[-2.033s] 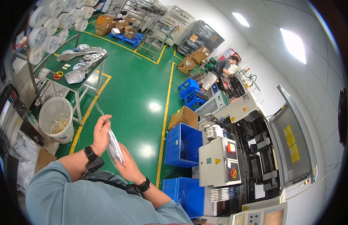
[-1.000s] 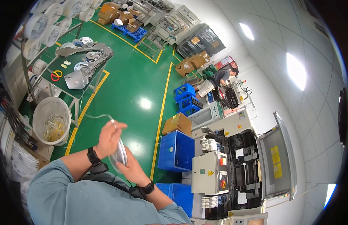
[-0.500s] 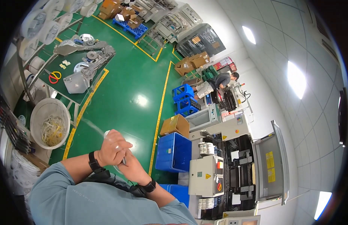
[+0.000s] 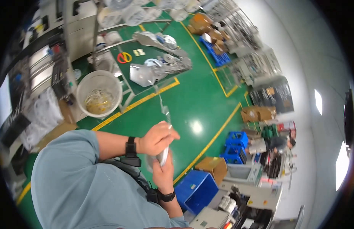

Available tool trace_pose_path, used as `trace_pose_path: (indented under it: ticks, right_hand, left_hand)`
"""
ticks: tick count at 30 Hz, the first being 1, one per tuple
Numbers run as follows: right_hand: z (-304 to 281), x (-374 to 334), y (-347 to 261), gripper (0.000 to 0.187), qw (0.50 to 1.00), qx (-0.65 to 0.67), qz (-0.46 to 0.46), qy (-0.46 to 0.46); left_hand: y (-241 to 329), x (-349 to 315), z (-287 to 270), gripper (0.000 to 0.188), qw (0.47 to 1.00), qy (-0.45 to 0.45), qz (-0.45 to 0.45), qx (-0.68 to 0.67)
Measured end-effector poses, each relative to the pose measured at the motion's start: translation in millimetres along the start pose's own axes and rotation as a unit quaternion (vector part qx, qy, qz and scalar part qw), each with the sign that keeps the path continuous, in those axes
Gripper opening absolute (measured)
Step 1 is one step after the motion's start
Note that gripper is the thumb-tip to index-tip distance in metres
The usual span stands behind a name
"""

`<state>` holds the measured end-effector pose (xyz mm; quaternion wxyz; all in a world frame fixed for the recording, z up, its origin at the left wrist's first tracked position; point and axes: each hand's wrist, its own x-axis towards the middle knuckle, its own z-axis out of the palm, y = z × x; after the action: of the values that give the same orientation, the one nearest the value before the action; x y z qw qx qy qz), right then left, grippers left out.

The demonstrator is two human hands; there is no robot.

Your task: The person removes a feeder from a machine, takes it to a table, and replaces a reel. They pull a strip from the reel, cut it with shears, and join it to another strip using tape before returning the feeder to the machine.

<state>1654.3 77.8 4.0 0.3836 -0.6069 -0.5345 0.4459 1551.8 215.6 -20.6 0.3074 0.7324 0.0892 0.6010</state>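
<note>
My right hand (image 4: 164,171) grips a thin white disc (image 4: 163,155) that looks like a small tape reel seen nearly edge-on. A clear plastic strip (image 4: 166,111) rises from it and trails up toward the table. My left hand (image 4: 156,138) is closed at the upper side of the disc, with the strip passing by its fingers. Motion blurs the fingertips, so the exact grip there is partly hidden. Both hands are close together in front of my chest, over the green floor.
A white bucket (image 4: 116,86) of cut strips stands left, by a green-topped table (image 4: 125,81) with red-yellow scissors (image 4: 124,57) and a metal feeder (image 4: 171,63). Right are a blue bin (image 4: 197,191), a cardboard box (image 4: 213,168) and a machine. A person (image 4: 276,143) works farther off.
The view has swung left, so the table and bucket appear farther right. My hands have moved slightly apart, and the white disc and clear strip show more between them.
</note>
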Motion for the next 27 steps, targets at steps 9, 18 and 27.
trace_pose_path:
  ticks: [9,18,27]
  right_hand:
    - [-79.6,8.9,17.0,0.059,0.988,-0.090,-0.124,-0.029]
    - [-97.0,50.0,42.7,0.063,0.949,-0.129,-0.271,-0.094]
    - [-77.5,112.0,11.7,0.067,0.955,-0.081,-0.172,-0.228]
  left_hand:
    - [-8.0,17.0,56.5,0.017,0.989,0.080,-0.123,-0.006]
    - [-30.7,15.5,57.6,0.018,0.905,0.281,-0.305,-0.099]
    - [-39.2,14.0,14.7,0.018,0.962,0.171,-0.114,0.182]
